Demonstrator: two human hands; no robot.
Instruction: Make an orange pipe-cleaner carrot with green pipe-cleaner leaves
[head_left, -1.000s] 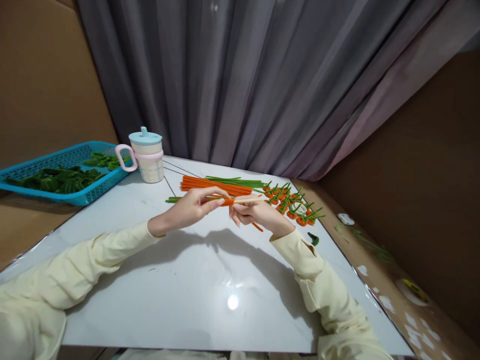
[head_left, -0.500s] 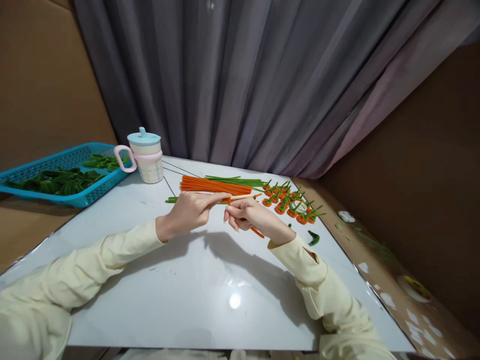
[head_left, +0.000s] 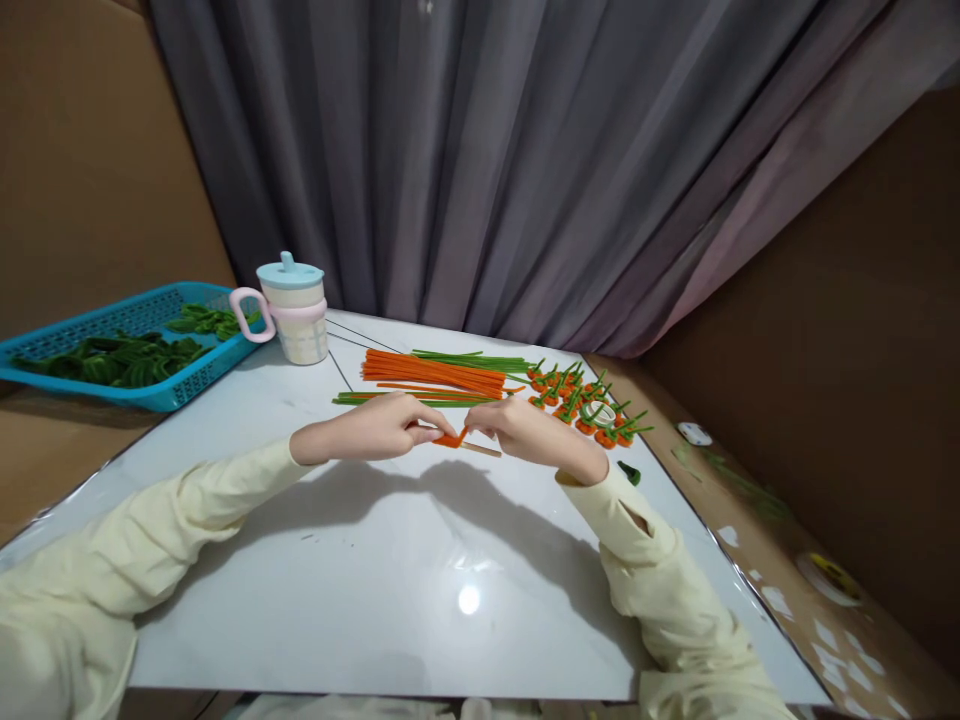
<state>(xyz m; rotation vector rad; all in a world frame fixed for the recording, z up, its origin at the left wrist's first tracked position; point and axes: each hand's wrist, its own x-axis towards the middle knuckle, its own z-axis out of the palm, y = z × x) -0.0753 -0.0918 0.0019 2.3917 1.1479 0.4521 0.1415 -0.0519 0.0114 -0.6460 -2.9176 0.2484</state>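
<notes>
Both hands meet low over the white table (head_left: 420,560), fingertips almost touching each other. The left hand (head_left: 367,432) pinches one end of a short orange pipe cleaner piece (head_left: 450,440), thumb and forefinger closed narrowly on it, while the right hand (head_left: 525,432) grips its other end together with a thin wooden stick (head_left: 480,449) that pokes out below the fingers and lies slanted along the tabletop. The orange piece appears bent into a small V between the two grips, which suggests the fingers are set close together so the wire can be curled tightly around the stick (how many turns it has, I cannot tell, as the fingers hide that part). Just beyond the hands lies a bundle of straight orange pipe cleaners (head_left: 431,372) with green pipe cleaners (head_left: 472,360) beside it, both within easy reach. To the right of these sits a cluster of small finished orange coils with green stems (head_left: 581,400), gathered apart from the raw stock, and a roll of tape (head_left: 598,412) rests among them. At the far left corner stands a lidded cup with a pink handle (head_left: 294,310), and beside it a blue basket (head_left: 112,345) holds green leaf shapes, well away from the hands.
</notes>
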